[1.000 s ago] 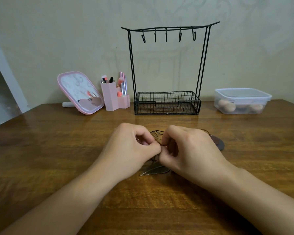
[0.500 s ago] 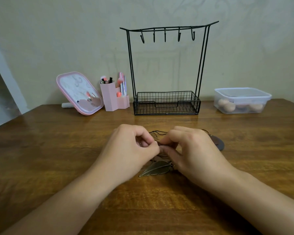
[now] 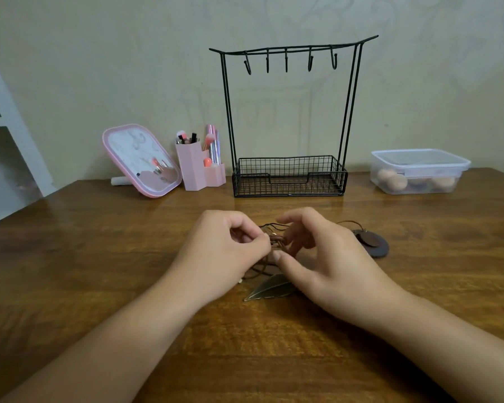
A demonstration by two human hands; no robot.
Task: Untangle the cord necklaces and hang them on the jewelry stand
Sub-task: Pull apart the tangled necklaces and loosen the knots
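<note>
Item 1, far left: a white shelf unit (image 3: pixel 3 123) is standing off the table's (image 3: pixel 70 257) left edge, leaving open wood in front of it.

Item 2: a pink mirror (image 3: pixel 141 159) is leaning back near the wall, with a pink brush holder (image 3: pixel 198 167) just beside it.

Item 3: the left hand (image 3: pixel 224 257) is pinching the knot of the cord necklaces (image 3: pixel 275 242) between curled fingers and thumb.

Item 4, centre: the cords are lying bunched on the table between the two hands, with a metal leaf pendant (image 3: pixel 269 290) trailing toward the viewer.

Item 5, behind: the jewelry stand (image 3: pixel 288 175) is standing upright against the wall, its five hooks (image 3: pixel 310 61) bare (nothing hung yet) and its wire basket showing nothing inside.

Item 6: the right hand (image 3: pixel 332 263) is working at the same knot, fingers half-spread and hooked into the loops, thumb pressing from below.

Item 7: a dark round pendant (image 3: pixel 374 244) is lying just beyond the right hand, its cord running back under it.

Item 8, far right: a lidded clear box (image 3: pixel 418 171) is holding rounded sponges.

Risk: pulling both ends apart would likely be tightening the knot rather than freeing it; a sharp tug could be dragging either pendant across the wood.

Room: the table is offering free surface on both sides of the hands and toward the viewer; the way to the hooks is unobstructed, though a careless reach could be tipping the light wire stand.
</note>
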